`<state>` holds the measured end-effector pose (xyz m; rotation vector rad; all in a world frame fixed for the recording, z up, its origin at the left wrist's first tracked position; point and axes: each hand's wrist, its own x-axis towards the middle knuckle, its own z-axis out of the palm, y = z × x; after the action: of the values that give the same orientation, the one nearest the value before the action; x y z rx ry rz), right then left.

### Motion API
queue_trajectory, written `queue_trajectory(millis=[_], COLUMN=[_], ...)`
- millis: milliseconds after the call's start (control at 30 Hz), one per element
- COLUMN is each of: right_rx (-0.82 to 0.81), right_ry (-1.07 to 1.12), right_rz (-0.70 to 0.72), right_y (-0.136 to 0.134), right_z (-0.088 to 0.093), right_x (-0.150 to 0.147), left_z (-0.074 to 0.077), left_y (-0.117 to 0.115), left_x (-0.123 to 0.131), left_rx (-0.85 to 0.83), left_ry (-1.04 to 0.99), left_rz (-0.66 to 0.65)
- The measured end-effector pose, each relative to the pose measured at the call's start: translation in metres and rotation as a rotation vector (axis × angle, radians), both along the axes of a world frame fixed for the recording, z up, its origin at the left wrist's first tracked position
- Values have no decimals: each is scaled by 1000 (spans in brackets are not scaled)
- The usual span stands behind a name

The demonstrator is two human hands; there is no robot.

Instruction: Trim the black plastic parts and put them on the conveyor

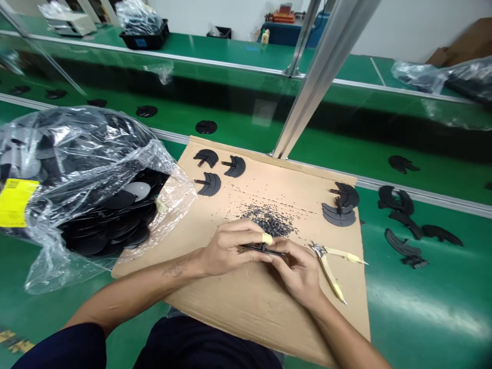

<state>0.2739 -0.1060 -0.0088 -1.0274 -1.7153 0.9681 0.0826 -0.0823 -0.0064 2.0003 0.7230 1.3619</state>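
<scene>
Between my hands, over the cardboard sheet (246,312), is a thin black plastic part (274,251) seen almost edge-on. My left hand (232,246) pinches it from the left; yellow tape wraps one fingertip. My right hand (302,269) grips its right end, with some of those fingers hidden behind the part. Just beyond the hands lies a scattered pile of tiny black bits (269,219). A pair of nippers (326,261) with pale, tape-wrapped handles rests right of my right hand, jaws parted.
A clear plastic bag (96,133) spills black discs (111,220) at the left. Curved black parts (210,184) lie on the cardboard's far left, others (340,212) far right. More parts (400,200) sit on the green bench (434,307). An aluminium post (307,97) rises behind the cardboard.
</scene>
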Motion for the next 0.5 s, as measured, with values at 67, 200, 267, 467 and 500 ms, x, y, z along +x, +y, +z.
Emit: queue_trajectory(millis=[67,200,267,467,500], right_rx=[-20,15,75,172,175], right_ry=[10,-98,-243,-938,-1035], right_rz=[-5,8,27,-48,-66], right_y=[2,10,14,0,-5], right_z=[-2,3,13,34,33], right_x=[1,6,16,90,103], left_z=[0,-3,-7,-10,-9], left_y=[3,5,6,9,10], left_x=[1,1,0,-6,-6], left_rx=[-27,-100,-125,-168,-166], left_ry=[16,14,-8,-14,-14], left_rz=[-34,-52,-16,117,123])
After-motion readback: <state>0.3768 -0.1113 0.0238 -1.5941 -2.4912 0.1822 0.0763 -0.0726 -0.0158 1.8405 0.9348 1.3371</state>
